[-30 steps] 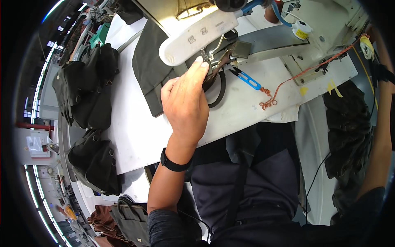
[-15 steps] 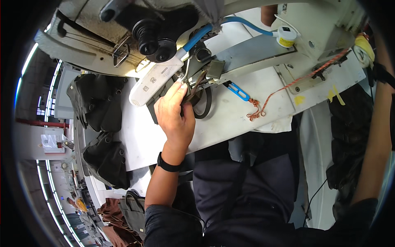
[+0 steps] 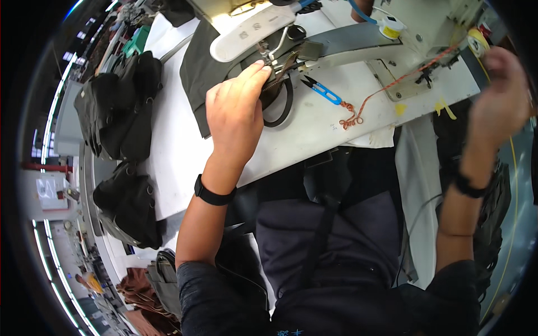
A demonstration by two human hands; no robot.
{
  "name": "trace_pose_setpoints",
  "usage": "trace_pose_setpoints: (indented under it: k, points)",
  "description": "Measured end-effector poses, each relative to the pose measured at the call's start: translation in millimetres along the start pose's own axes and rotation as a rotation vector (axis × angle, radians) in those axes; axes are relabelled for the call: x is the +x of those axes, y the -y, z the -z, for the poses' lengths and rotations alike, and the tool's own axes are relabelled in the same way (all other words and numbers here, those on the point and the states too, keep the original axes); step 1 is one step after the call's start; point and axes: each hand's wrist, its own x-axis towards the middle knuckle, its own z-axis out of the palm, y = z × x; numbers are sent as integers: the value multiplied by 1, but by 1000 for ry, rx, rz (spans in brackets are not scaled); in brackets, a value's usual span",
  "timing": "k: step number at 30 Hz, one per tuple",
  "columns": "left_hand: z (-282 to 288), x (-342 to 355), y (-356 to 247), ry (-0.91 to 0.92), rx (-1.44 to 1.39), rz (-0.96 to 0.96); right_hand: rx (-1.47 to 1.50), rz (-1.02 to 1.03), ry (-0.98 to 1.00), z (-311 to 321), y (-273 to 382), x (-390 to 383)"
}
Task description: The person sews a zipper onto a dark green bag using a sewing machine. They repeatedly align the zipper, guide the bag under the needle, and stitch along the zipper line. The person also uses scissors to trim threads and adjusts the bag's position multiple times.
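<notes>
My left hand (image 3: 235, 112) reaches up to the needle area of a sewing machine (image 3: 347, 47). Its thumb and fingers are closed together beside the presser foot (image 3: 268, 55); what they pinch, if anything, is hidden. A dark grey-green fabric bag (image 3: 199, 78) lies under the machine's head, with a zipper and a black looped strap (image 3: 288, 106) near my fingers. Over at the right, beside a yellow and white thread spool (image 3: 477, 42), my right hand (image 3: 499, 103) is raised and smeared by motion, so its fingers do not read clearly.
Blue thread snips (image 3: 324, 91) lie on the white table (image 3: 305, 137), tied to an orange cord (image 3: 392, 84). A white lamp bar (image 3: 252, 35) hangs by the needle. Dark bags (image 3: 115, 112) are piled on the left. Brown and dark bags (image 3: 137, 291) sit at lower left.
My right hand has come into view at the right by the spool. The view has shifted, showing more of the dark bag. My left hand stays at the needle area.
</notes>
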Motion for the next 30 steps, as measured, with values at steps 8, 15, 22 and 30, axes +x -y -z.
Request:
trace_pose_setpoints:
  k: [8,15,22,30]
  points:
    - [5,-3,3,55,-111,91,109,-192,425,-219,39,-126]
    - [2,-4,6,29,-151,58,-48,-68,193,-234,29,-152]
    - [-2,-5,3,41,-139,66,-227,127,81,-231,27,-166]
    - [4,-7,4,73,-59,22,523,-988,513,-194,81,-185]
